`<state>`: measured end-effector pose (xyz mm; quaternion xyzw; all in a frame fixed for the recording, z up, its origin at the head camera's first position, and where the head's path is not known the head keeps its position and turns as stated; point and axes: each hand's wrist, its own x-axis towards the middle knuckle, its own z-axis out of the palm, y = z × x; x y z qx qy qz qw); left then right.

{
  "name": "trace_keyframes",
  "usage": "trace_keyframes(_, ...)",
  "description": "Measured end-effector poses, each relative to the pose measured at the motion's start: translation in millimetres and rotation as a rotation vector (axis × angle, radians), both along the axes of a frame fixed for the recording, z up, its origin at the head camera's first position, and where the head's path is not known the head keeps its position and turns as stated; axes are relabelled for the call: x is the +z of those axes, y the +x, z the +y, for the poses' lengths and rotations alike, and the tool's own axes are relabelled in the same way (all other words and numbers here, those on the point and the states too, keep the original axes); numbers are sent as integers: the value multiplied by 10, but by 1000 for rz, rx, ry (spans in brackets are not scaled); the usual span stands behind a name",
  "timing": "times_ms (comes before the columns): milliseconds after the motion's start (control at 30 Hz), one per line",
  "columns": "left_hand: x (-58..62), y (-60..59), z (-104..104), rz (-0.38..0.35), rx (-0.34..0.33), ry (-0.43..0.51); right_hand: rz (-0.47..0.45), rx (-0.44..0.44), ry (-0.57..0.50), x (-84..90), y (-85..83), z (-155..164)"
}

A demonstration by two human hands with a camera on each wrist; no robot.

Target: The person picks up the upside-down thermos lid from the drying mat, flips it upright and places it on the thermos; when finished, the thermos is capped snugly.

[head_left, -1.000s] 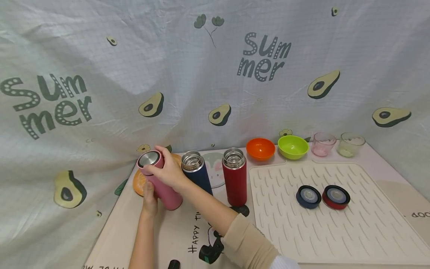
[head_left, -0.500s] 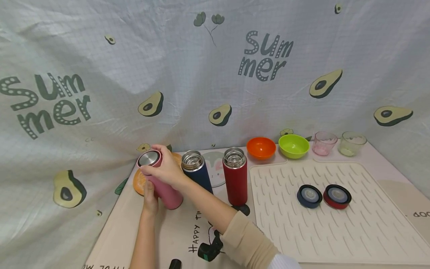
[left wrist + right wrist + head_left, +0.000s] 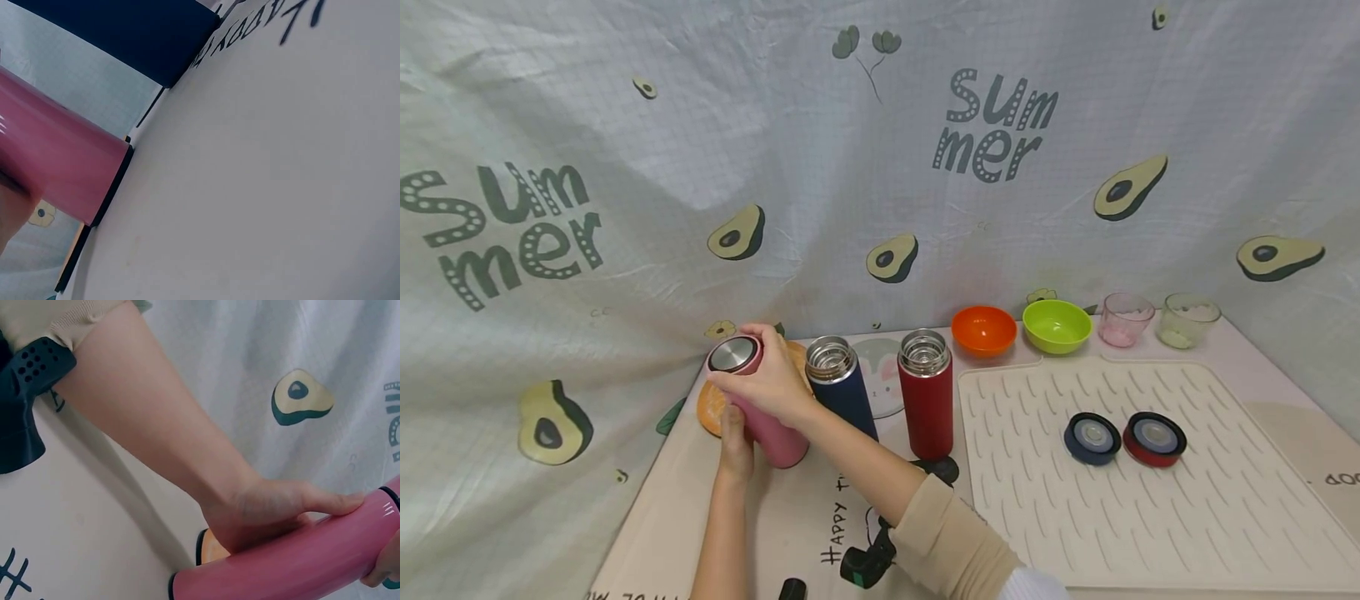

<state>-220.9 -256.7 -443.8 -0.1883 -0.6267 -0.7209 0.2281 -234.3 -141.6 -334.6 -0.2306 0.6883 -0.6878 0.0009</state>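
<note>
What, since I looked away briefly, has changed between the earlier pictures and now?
The right hand has shifted slightly left on the lid of the pink bottle; nothing was newly gripped or released. The left hand still holds the bottle; the blue bottle and red bottle stayed put.

You see a pink bottle with a silver-topped lid, a navy bottle and a red bottle. Your pale-grey curtain bears yellow-and-green avocados.

High head view forward-down over the pink thermos bottle, tilted wrist views close beside it, its base in both.
</note>
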Motion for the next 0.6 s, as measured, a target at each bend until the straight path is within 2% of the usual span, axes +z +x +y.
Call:
trace_keyframes(67,1,-2,4,-2,1,4,0,-10,10,5,7,1)
trace_keyframes(233,1,-2,9,22,-6,25,-16,33,-5,16,0,18)
trace_keyframes(433,-1,-4,6,22,-11,8,38,-30,51,20,1,4)
trace_keyframes(533,-5,1,-4,25,-9,14,20,3,48,23,8,2)
trace_keyframes(600,-7,2,-11,32,-6,14,5,33,7,16,2,-1)
